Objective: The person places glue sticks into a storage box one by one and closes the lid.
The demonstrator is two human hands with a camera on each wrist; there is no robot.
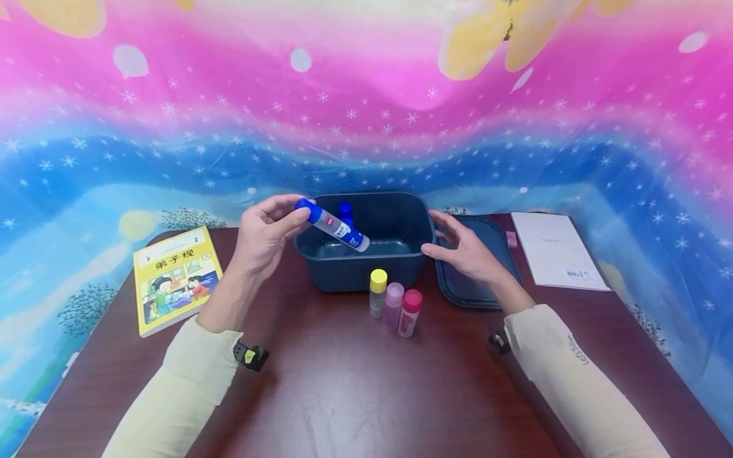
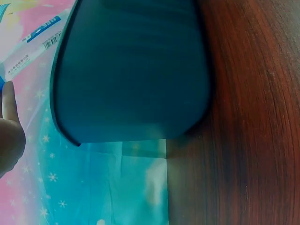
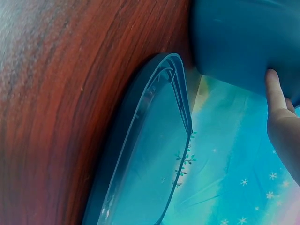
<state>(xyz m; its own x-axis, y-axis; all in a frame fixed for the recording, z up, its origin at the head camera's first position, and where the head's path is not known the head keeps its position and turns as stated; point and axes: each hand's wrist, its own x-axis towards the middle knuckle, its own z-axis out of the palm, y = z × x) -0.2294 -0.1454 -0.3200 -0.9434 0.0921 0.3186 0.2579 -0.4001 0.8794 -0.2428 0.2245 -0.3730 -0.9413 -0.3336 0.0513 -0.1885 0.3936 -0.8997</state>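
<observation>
Left hand (image 1: 266, 235) pinching the blue cap end of a glue stick (image 1: 335, 226), fingers curled round it, tube slanted down toward four o'clock so the far end hangs just over the open mouth of the dark blue bin (image 1: 366, 270); held by the cap, probably, to keep the body free to go in first. Another blue-capped stick (image 1: 345, 211) standing inside the bin, near the back wall at twelve o'clock. Right hand (image 1: 466, 251) spread and relaxed, gripping nothing, fingertips touching the bin's side at three o'clock, likely to keep it from sliding. Bin's lid (image 1: 487, 296) lying flat under that hand, just beside the bin. Three more sticks, capped yellow (image 1: 378, 292), pink (image 1: 393, 306) and red (image 1: 410, 312), upright in a row at six o'clock of the bin, within easy reach. Yellow book (image 1: 174, 280) at nine o'clock on the wooden table (image 1: 343, 394), white booklet (image 1: 558, 249) at three.
</observation>
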